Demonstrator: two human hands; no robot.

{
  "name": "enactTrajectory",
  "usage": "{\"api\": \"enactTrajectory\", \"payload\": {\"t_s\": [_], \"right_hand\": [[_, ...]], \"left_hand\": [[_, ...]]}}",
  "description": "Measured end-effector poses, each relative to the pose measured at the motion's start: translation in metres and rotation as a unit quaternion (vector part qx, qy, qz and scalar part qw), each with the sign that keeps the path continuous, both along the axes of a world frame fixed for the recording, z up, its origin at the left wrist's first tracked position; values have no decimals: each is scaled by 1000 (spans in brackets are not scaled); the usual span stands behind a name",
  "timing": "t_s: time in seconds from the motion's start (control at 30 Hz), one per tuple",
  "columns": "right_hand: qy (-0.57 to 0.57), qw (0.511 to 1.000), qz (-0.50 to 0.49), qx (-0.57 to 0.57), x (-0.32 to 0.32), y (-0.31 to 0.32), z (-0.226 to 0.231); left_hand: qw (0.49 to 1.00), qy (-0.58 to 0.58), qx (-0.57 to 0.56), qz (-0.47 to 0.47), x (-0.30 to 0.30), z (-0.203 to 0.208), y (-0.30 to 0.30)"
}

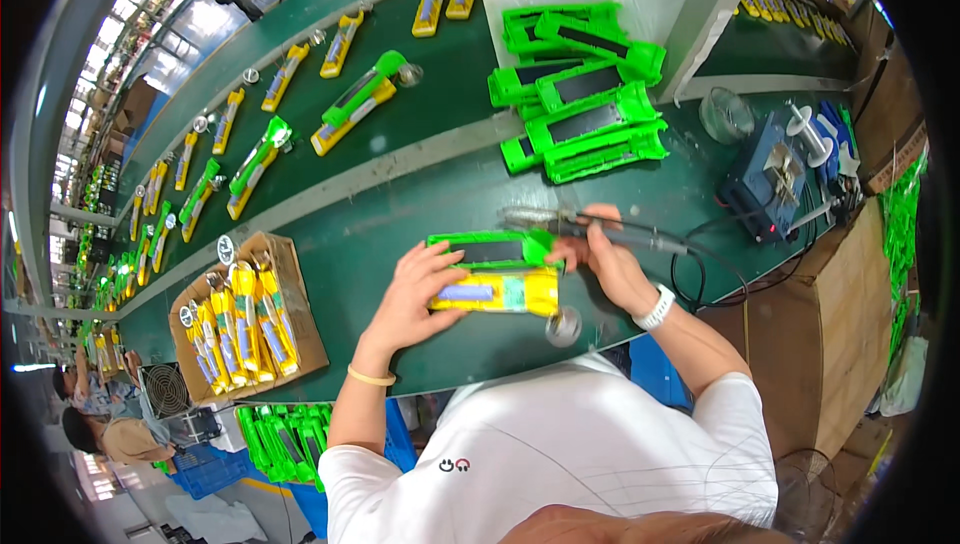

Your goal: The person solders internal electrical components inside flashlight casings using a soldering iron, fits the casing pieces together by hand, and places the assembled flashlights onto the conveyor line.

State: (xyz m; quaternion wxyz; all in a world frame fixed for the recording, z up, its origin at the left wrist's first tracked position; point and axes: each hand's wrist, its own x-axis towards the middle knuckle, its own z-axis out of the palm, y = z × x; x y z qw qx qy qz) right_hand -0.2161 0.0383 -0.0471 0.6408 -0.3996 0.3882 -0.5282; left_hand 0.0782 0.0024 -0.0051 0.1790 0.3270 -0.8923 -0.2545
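Note:
My left hand (410, 296) is closed over the left ends of two long plastic housings side by side: a green housing (490, 250) with a dark panel, and a yellow housing (540, 291) with a pale purple strip. Its fingers rest on the green one, its thumb on the yellow. At their right end, my right hand (606, 256) has its fingertips by the green housing. A corded tool, apparently a soldering iron (640, 234), passes between its fingers; motion blurs the metal part. A round clear part (563, 326) sits below the yellow housing's right end.
Green housings (590, 124) are piled beyond my hands. A cardboard box (306, 319) of yellow housings stands at left. Rows of yellow and green housings (340, 44) lie beyond the metal rail (400, 159). At right are a soldering station (765, 189), a solder spool (815, 144) and black cables.

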Motion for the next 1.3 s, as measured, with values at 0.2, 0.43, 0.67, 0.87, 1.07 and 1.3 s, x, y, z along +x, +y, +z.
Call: {"api": "enactTrajectory", "payload": {"t_s": [0.2,0.43,0.67,0.87,1.07,1.3], "right_hand": [[3,955,-278,-98,-15,-2,4],[-56,963,-236,-113,-16,16,-5],[-107,975,-189,-51,19,16,4],[-98,981,-152,-65,25,15,8],[-50,987,-146,-51,18,19,4],[103,974,-120,-165,17,24,1]], "left_hand": [[964,112,49,237,41,-7,16],[993,-60,-68,74,15,0,13],[975,-62,-174,122,-3,8,2],[978,127,-26,162,-48,-3,4],[986,64,-14,151,-51,3,2],[973,53,25,224,-55,4,9]]}}
